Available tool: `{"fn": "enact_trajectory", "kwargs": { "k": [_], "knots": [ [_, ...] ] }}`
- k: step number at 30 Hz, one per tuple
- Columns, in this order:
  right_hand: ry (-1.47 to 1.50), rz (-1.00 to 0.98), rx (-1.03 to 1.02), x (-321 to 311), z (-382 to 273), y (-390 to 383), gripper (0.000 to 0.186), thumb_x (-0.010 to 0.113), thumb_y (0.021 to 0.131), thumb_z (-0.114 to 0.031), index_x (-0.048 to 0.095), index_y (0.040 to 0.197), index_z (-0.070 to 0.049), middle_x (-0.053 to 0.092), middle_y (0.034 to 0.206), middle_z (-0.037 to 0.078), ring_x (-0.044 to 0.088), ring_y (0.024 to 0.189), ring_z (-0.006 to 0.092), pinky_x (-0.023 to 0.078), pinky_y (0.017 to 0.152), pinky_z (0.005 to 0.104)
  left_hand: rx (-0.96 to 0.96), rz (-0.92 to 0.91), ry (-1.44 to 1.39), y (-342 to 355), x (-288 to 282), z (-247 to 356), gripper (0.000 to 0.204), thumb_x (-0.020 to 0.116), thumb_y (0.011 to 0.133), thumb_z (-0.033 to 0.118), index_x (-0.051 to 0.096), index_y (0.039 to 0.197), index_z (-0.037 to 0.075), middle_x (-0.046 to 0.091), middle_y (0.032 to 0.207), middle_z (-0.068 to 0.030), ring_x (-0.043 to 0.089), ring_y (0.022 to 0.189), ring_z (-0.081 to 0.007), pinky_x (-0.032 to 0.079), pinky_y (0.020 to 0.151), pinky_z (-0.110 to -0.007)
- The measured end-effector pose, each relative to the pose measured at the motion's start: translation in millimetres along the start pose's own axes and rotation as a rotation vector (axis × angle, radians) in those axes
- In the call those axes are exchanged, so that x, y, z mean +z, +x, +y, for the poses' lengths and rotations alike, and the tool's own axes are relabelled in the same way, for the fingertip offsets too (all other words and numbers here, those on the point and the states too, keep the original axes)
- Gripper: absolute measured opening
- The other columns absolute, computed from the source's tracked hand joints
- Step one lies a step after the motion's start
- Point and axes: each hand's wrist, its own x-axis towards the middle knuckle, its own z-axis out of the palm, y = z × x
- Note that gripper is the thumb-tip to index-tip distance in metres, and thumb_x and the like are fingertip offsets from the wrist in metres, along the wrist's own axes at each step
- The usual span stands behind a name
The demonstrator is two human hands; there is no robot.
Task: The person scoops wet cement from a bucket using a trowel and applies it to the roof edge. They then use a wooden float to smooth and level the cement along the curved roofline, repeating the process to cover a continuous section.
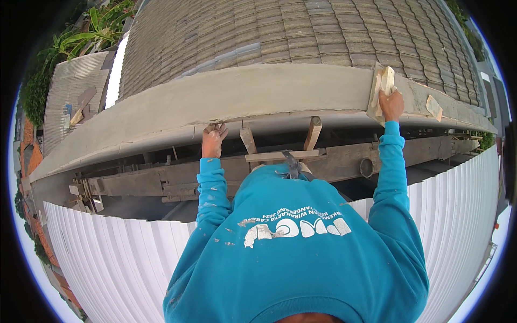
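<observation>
A plastering float (375, 96) with a pale handle is gripped in my right hand (392, 105). Its flat board lies against the grey plastered concrete band (280, 89), toward the right. My left hand (213, 139) is at the band's lower edge, left of the middle, with its fingers curled together. A dark bit of mortar or similar shows by those fingertips; what they pinch, if anything, I cannot make out. Farther right, a small pale flat piece (434, 107) rests on the band. Plaster spots mark my blue sleeves.
Beyond the band rises a tiled roof (323, 32). Under it, wooden posts (312, 133) stand by a long, rough timber plank (344, 164) over a dark gap. White corrugated sheeting (129, 242) spreads on both sides of me. At far left is a lower grey roof (70, 81).
</observation>
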Motion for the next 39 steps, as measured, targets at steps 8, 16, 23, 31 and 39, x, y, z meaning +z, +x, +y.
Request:
{"fn": "enact_trajectory", "kwargs": {
  "k": [8,16,23,31,39],
  "knots": [
    [0.418,-0.204,-0.484,2.8,-335.5,-150.6,0.041,0.070,0.074,-0.024,0.059,0.097,0.008,0.057,0.094,0.023,0.062,0.085,0.0399,0.052,0.071,0.0470,0.024,0.031,-0.071,-4.0,3.7,-9.7,0.048,0.045,0.090,-0.004,0.025,0.130,-0.021,0.039,0.132,-0.0265,0.046,0.128,-0.0427,0.045,0.106,-0.051],
    [0.778,-0.385,-0.855,-27.1,-470.7,-210.0,0.048,0.069,0.075,-0.027,0.061,0.107,0.008,0.060,0.100,0.025,0.061,0.095,0.0415,0.050,0.080,0.0496,0.397,-0.073,0.088,51.1,-34.0,-81.4,0.056,0.063,0.090,0.013,0.039,0.138,-0.003,0.054,0.128,-0.0150,0.054,0.116,-0.0273,0.046,0.098,-0.036],
    [1.014,-0.741,-0.372,-53.7,-332.5,-72.6,0.047,0.058,0.093,-0.029,0.057,0.128,0.003,0.064,0.111,0.011,0.060,0.097,0.0175,0.047,0.085,0.0311,0.105,0.050,0.031,44.0,-11.4,-52.0,0.033,0.056,0.092,0.011,0.045,0.121,0.000,0.055,0.102,-0.0076,0.060,0.094,-0.0200,0.052,0.079,-0.035],
    [0.862,-0.801,-0.464,-50.7,-254.3,4.9,0.052,0.059,0.096,-0.035,0.053,0.132,0.002,0.062,0.115,0.009,0.057,0.102,0.0162,0.045,0.089,0.0310,0.277,0.192,0.253,66.8,8.8,-77.3,0.027,0.055,0.075,0.014,0.054,0.088,-0.010,0.057,0.079,-0.0253,0.058,0.076,-0.0348,0.045,0.069,-0.047],
    [0.628,-0.764,-0.948,-82.6,-329.5,-41.2,0.060,0.073,0.082,-0.036,0.058,0.126,0.002,0.063,0.114,0.012,0.057,0.110,0.0227,0.042,0.098,0.0368,0.256,0.242,0.238,33.3,3.3,-43.2,0.034,0.054,0.071,0.016,0.054,0.087,-0.014,0.058,0.082,-0.0293,0.058,0.078,-0.0341,0.044,0.068,-0.046]
  ]
}}
